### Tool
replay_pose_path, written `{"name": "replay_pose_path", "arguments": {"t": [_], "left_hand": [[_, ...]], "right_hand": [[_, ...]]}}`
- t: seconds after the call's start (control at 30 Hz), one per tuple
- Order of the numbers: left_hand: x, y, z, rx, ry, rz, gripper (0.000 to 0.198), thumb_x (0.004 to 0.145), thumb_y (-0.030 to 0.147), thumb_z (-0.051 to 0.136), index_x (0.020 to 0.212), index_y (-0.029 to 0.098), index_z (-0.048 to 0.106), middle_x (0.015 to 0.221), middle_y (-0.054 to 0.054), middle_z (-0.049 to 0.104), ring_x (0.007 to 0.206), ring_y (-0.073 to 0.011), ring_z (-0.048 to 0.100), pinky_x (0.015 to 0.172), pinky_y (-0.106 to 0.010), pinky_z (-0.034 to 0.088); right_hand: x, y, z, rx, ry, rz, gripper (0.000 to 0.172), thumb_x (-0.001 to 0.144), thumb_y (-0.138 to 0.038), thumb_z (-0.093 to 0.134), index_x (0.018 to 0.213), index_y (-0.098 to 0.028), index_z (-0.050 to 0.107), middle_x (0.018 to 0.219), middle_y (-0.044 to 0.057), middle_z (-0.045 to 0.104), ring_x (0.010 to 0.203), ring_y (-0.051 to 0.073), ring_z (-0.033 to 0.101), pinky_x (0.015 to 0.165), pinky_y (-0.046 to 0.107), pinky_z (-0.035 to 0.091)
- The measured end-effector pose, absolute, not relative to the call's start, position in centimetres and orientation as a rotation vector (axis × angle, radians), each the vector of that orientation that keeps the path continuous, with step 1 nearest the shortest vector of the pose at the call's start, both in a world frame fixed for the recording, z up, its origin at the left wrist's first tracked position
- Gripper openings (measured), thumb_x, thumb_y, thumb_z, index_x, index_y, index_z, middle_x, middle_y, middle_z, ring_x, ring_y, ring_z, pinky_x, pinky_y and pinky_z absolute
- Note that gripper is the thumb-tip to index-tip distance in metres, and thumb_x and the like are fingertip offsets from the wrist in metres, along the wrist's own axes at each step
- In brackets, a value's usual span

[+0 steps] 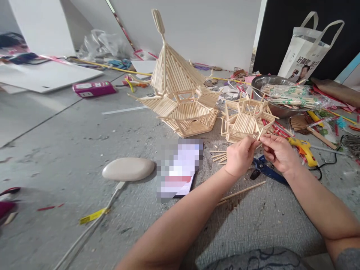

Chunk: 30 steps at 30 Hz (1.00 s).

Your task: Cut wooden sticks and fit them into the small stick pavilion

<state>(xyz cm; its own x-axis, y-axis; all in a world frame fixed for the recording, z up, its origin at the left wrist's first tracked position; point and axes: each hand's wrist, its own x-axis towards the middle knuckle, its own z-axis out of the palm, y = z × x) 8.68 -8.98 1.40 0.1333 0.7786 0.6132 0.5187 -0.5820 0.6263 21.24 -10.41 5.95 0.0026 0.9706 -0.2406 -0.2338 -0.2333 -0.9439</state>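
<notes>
My left hand (241, 155) is closed, its fingertips pinched together near the front rim of a small frame of wooden sticks (244, 122). Beside it, my right hand (278, 150) pinches a short wooden stick (262, 132) between thumb and forefinger. The fingertips of both hands nearly meet, and what the left one grips is hidden. Below the hands lie blue-handled cutters (268, 170) and a loose long stick (247, 190). Several cut sticks (219, 155) rest left of my left hand. A yellow glue gun (305, 150) lies right of my right hand.
A larger stick pavilion with a pointed roof (180, 71) stands behind. Nearer are a phone (182, 165) and a pale oval device (128, 168) on a cable. A metal bowl (258, 84) with wrapped chopsticks (289, 93) and a white bag (303, 52) are at back right.
</notes>
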Motion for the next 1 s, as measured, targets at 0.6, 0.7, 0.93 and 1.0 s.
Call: {"name": "replay_pose_path", "arguments": {"t": [0.6, 0.7, 0.93, 1.0], "left_hand": [[8.3, -8.7, 1.4, 2.689, 1.293, 1.578, 0.014, 0.085, 0.025, 0.048, 0.084, 0.019, 0.06, 0.075, -0.003, 0.069, 0.065, -0.0131, 0.056, 0.061, -0.026, 0.036], [8.0, -8.7, 1.8, 2.733, 1.26, 1.669, 0.008, 0.083, 0.024, 0.053, 0.083, 0.022, 0.061, 0.076, 0.0, 0.07, 0.065, -0.014, 0.054, 0.062, -0.03, 0.033], [7.7, -8.6, 2.5, 2.766, 1.329, 1.827, 0.003, 0.08, 0.024, 0.058, 0.081, 0.026, 0.061, 0.076, 0.003, 0.071, 0.071, -0.0165, 0.053, 0.071, -0.036, 0.027], [7.7, -8.6, 2.5, 2.769, 1.365, 1.814, 0.004, 0.08, 0.024, 0.058, 0.082, 0.026, 0.061, 0.077, 0.003, 0.071, 0.072, -0.0164, 0.053, 0.071, -0.036, 0.027]], "right_hand": [[20.5, -10.0, 4.6, -1.203, -0.886, 1.217, 0.022, 0.056, -0.034, 0.07, 0.058, -0.019, 0.054, 0.037, -0.011, 0.037, 0.031, 0.002, 0.027, 0.03, 0.018, 0.017], [20.3, -9.9, 4.6, -1.203, -0.885, 1.209, 0.024, 0.055, -0.035, 0.07, 0.058, -0.019, 0.054, 0.037, -0.01, 0.037, 0.031, 0.002, 0.027, 0.03, 0.018, 0.017], [19.9, -9.6, 4.8, -1.194, -0.869, 1.215, 0.025, 0.053, -0.036, 0.072, 0.058, -0.019, 0.054, 0.038, -0.011, 0.036, 0.032, 0.002, 0.027, 0.031, 0.018, 0.015], [19.8, -9.4, 4.8, -1.192, -0.872, 1.218, 0.026, 0.053, -0.036, 0.072, 0.058, -0.019, 0.054, 0.039, -0.01, 0.036, 0.033, 0.002, 0.026, 0.031, 0.018, 0.016]]}}
